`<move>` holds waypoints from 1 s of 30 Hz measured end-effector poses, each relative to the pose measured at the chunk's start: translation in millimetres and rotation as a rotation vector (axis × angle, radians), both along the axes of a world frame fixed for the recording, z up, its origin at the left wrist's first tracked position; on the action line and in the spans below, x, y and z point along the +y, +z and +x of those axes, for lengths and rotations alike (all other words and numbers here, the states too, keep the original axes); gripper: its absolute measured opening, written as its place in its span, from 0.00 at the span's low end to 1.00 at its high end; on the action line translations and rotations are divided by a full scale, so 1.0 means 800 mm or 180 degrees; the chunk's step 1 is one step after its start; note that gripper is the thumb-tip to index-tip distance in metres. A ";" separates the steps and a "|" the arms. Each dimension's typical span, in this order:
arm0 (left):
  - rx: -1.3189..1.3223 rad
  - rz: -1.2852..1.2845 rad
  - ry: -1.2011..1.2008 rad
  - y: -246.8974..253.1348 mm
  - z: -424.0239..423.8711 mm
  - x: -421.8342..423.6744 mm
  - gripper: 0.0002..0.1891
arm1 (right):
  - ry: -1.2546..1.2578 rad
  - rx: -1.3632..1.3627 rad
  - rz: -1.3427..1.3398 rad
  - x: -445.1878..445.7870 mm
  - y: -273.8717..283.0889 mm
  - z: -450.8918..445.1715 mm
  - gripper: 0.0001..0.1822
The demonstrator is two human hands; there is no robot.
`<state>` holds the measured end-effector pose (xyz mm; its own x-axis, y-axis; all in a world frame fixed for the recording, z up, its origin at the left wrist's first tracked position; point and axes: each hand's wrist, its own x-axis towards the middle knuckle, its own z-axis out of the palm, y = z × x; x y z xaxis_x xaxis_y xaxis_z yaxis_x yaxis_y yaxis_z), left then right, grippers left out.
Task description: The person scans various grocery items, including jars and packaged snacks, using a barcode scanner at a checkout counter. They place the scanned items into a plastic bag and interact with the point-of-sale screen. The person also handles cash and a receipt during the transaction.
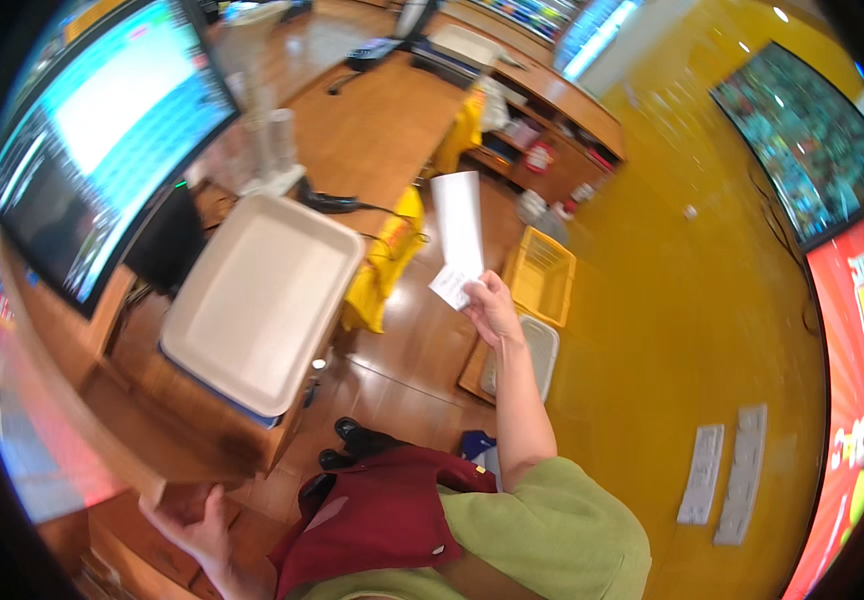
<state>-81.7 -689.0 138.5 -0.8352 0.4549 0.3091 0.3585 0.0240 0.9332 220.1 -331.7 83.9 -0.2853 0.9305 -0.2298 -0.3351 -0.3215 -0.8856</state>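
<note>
My right hand (488,307) is stretched out over the floor, pinching a long white paper slip (458,217) between thumb and fingers. A smaller piece of paper (450,285) with writing lies across its lower end; I cannot tell whether the two are joined. At the lower left, my left hand (195,532) has its thumb and fingers apart and appears to hold nothing. It is beside the end of a wooden counter ledge (150,472); whether it touches the wood is unclear. A beige plastic tray (263,300) lies on the desk between my hands.
A lit monitor (116,142) stands left of the tray. Yellow bags (387,262) hang at the desk's side, near a dark handheld device with a cable (330,201). A yellow plastic basket (540,274) and a pale tray (540,356) stand by the yellow wall (642,315).
</note>
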 end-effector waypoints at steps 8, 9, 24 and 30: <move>0.0338 0.2375 -0.1114 0.070 0.090 0.099 0.16 | -0.2123 -0.3603 0.0636 -0.027 -0.092 0.256 0.37; 0.0232 0.2469 -0.1304 0.078 0.110 0.128 0.14 | -0.2158 -0.3225 0.0133 -0.020 -0.103 0.276 0.36; -0.0812 0.0633 -0.2091 0.049 0.324 0.575 0.13 | -0.2040 -0.2101 -0.1297 0.266 -0.242 0.485 0.12; -0.1373 -0.0497 -0.1826 -0.037 0.322 0.716 0.10 | -0.1516 -0.1878 -0.1411 0.408 -0.263 0.521 0.23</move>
<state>176.0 -115.8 108.9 -0.4853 0.8689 -0.0976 -0.0438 0.0873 0.9952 637.3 -5.1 -126.7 0.3900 0.7104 -0.5858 -0.0483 -0.6196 -0.7835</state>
